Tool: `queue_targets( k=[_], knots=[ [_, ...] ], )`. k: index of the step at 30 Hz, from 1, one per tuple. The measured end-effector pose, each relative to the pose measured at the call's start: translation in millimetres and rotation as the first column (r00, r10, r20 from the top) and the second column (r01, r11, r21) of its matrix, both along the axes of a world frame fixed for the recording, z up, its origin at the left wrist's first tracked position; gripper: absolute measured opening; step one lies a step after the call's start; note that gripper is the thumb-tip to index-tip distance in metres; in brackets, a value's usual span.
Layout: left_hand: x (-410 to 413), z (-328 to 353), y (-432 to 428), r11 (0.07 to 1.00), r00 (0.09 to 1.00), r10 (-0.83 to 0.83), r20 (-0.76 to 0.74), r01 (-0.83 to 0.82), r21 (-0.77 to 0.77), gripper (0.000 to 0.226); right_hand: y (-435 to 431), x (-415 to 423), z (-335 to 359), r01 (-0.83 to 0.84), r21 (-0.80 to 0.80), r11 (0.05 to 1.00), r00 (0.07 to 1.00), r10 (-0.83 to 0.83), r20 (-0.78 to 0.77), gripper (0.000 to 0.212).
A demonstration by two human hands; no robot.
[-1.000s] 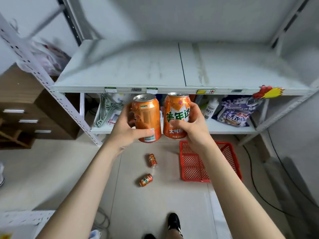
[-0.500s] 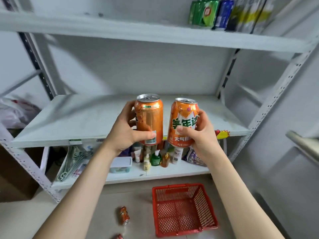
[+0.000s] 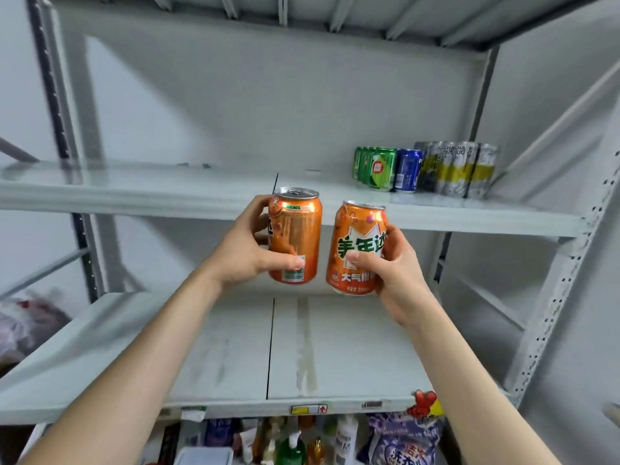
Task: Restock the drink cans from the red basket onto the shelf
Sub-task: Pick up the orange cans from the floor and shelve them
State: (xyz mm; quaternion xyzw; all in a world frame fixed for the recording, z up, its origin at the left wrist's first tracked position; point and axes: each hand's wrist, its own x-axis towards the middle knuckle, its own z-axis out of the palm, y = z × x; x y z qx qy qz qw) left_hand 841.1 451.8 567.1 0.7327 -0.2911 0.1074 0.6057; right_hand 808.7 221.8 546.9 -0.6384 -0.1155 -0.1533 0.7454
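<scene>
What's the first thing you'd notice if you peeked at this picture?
Two bright orange soda cans held up side by side in the middle: the left hand grips one orange can, the right hand the other orange can. Behind them, on the upper shelf to the right, stand green cans, a blue can and silver-and-yellow cans.

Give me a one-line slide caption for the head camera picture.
Two hands, left and right, each hold an upright orange can before an upper shelf already stocked with cans.
</scene>
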Motion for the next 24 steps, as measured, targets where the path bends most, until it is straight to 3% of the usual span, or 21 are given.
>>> queue_targets(
  k=[6,10,24],
  knots=[
    [72.8,54.5,-20.7,1.0,0.999,-0.013,0.032,0.012,0.029,0.083,-21.1,69.8,47.6,-0.014,0.096,0.995,0.998,0.009,0.055,0.089],
    [117.6,84.2,-35.6,0.999,0.999,0.008,0.032,-0.01,0.039,0.088,-39.3,112.4,76.3,-0.01,0.105,0.994,0.998,0.004,0.058,0.079],
    [244.3,117.4,-65.9,0.985,0.984,0.171,-0.041,-0.171,0.002,0.086,-62.2,238.9,141.9,-0.031,-0.029,0.999,0.999,0.031,-0.006,0.06]
  ],
)
